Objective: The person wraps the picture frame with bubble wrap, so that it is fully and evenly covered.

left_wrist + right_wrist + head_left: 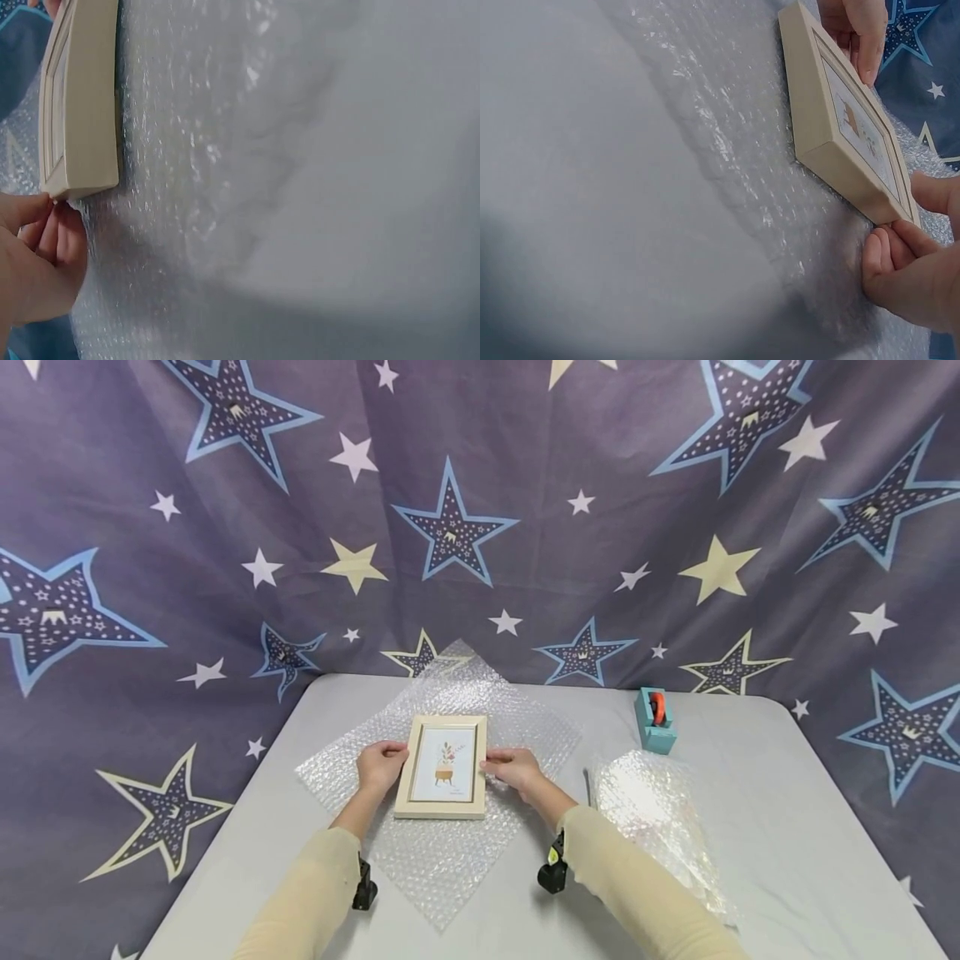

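Picture frame [444,767] on or just above bubble wrap [448,864], contact unclear. Grip two-sided: left hand [381,766] pinching 9 o'clock edge, right hand [516,768] 3 o'clock edge. Hold sides level, centre between wrap's 12 and 6 o'clock corners.

Curtain [525,452]: dark purple, printed with blue-edged, cream and white stars
Bench [795,843]: pale top, rounded far corners
Tape dispenser [657,740]: teal, orange roll [658,708] inside, near the far edge
Bubble-wrap bundle [660,827]: shiny, lying just in front of the dispenser
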{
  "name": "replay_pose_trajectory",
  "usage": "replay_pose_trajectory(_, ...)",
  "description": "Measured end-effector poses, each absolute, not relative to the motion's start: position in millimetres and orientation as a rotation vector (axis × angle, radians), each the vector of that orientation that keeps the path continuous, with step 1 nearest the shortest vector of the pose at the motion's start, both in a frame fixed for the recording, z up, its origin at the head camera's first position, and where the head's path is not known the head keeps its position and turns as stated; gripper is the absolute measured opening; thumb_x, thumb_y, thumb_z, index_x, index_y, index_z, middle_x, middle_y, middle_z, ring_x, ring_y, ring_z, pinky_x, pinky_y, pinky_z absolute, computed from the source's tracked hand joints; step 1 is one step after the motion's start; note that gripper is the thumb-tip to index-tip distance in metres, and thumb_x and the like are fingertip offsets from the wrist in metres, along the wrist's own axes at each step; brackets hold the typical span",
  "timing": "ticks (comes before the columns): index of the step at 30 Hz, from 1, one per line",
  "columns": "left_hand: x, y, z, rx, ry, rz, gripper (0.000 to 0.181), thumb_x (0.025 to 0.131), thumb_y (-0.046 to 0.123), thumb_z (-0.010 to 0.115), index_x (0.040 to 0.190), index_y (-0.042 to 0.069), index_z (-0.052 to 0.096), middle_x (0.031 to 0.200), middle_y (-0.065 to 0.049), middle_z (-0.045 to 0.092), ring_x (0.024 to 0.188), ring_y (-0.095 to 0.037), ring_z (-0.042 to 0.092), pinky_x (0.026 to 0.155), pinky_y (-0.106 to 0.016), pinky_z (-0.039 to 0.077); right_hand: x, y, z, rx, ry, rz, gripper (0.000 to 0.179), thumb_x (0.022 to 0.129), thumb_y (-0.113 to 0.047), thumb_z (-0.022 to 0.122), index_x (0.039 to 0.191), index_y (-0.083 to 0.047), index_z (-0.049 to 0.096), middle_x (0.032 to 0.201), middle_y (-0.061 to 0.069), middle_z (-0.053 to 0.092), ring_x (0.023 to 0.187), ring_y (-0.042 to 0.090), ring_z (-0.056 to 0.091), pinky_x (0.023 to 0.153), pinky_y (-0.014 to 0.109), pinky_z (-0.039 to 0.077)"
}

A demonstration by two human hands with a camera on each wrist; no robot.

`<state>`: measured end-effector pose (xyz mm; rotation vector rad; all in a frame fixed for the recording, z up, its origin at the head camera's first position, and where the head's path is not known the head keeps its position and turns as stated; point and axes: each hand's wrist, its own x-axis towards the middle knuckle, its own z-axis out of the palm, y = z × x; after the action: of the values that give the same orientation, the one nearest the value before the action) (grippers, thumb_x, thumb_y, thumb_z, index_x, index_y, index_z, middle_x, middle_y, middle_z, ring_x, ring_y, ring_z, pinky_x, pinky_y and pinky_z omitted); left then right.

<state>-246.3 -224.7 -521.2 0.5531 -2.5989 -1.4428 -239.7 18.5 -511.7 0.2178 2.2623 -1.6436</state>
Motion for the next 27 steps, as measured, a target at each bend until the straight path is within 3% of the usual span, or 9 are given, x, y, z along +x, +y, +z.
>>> replay_pose_trajectory(4, -247, -229, -523, 0.492, -2.635, -1.407, 0.017, 0.085, 0.011, 0.069, 0.097, -0.001, 0.073, 0.095, -0.019, 0.073, 0.076, -0.018, 0.069, 0.063, -0.022, 0.056, -239, 17, -511, 0.23, 2.274, -1.626, 0.037, 0.085, -0.022, 0.072, 0.119, -0.007, 0.068, 0.123, 0.011, 0.068, 0.109, 0.025, 0.066, 0.092, 0.036, 0.056)
replay_pose_trajectory(12, -245, -236, -522, 0.48, -2.643, -1.503, 0.024, 0.086, 0.015, 0.069, 0.104, -0.001, 0.071, 0.1, -0.019, 0.073, 0.071, -0.007, 0.067, 0.063, -0.017, 0.055, -241, 18, -516, 0.189, 2.258, -1.646, 0.041, 0.088, -0.022, 0.069, 0.125, -0.006, 0.063, 0.126, 0.012, 0.066, 0.111, 0.025, 0.065, 0.091, 0.034, 0.056)
replay_pose_trajectory(16, -245, -241, -517, 0.396, -2.727, -1.472, 0.027, 0.088, 0.014, 0.067, 0.111, -0.001, 0.068, 0.106, -0.019, 0.072, 0.086, -0.018, 0.07, 0.071, -0.022, 0.058, -239, 22, -511, 0.122, 2.234, -1.679, 0.044, 0.089, -0.019, 0.067, 0.129, -0.001, 0.059, 0.128, 0.017, 0.064, 0.113, 0.027, 0.065, 0.088, 0.03, 0.058)
replay_pose_trajectory(21, -239, -245, -508, 0.202, -2.869, -1.342, 0.035, 0.09, 0.014, 0.065, 0.122, 0.001, 0.062, 0.118, -0.019, 0.067, 0.107, -0.031, 0.065, 0.087, -0.035, 0.058, -233, 27, -497, 0.022, 2.338, -1.596, 0.042, 0.089, -0.018, 0.067, 0.126, 0.0, 0.06, 0.125, 0.018, 0.066, 0.111, 0.029, 0.065, 0.087, 0.03, 0.058)
replay_pose_trajectory(27, -223, -250, -492, -0.249, -3.069, -1.088, 0.048, 0.09, 0.016, 0.065, 0.134, 0.001, 0.053, 0.14, -0.022, 0.053, 0.127, -0.04, 0.053, 0.107, -0.05, 0.045, -220, 34, -483, -0.137, 2.526, -1.424, 0.035, 0.086, -0.015, 0.069, 0.118, -0.003, 0.066, 0.117, 0.014, 0.07, 0.102, 0.026, 0.067, 0.084, 0.03, 0.058)
